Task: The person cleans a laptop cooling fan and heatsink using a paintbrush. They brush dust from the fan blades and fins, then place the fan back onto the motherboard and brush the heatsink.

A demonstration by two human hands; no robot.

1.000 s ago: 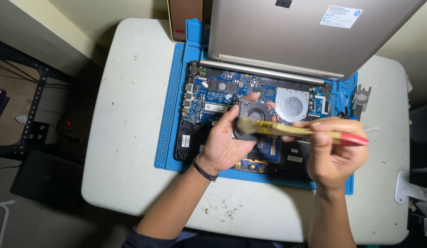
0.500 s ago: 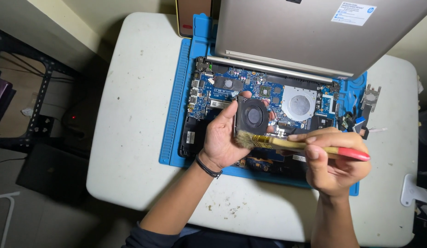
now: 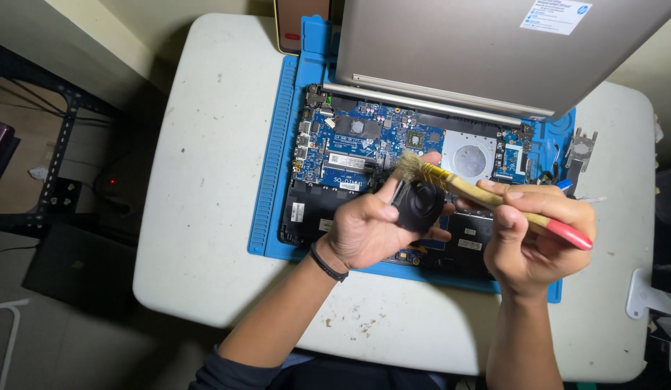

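An opened laptop [image 3: 364,144] with its blue circuit board exposed lies on a blue work mat [image 3: 272,159]. My left hand [image 3: 364,227] holds a small black cooling fan [image 3: 420,204] lifted above the laptop. My right hand [image 3: 530,238] grips a paintbrush [image 3: 487,198] with a pale wooden handle and a red end. Its bristles touch the top edge of the fan. A round silver plate [image 3: 469,159] shows on the board, beyond the fan.
The mat sits on a white table [image 3: 205,217] with specks of dirt near its front edge. The laptop's grey lid [image 3: 494,50] stands open at the back. A small metal bracket [image 3: 579,152] lies at the mat's right end. Dark shelving [image 3: 54,144] stands left.
My left hand has lifted the black fan off the board and turned it. The brush bristles have moved up to the fan's top edge. The camera view has shifted.
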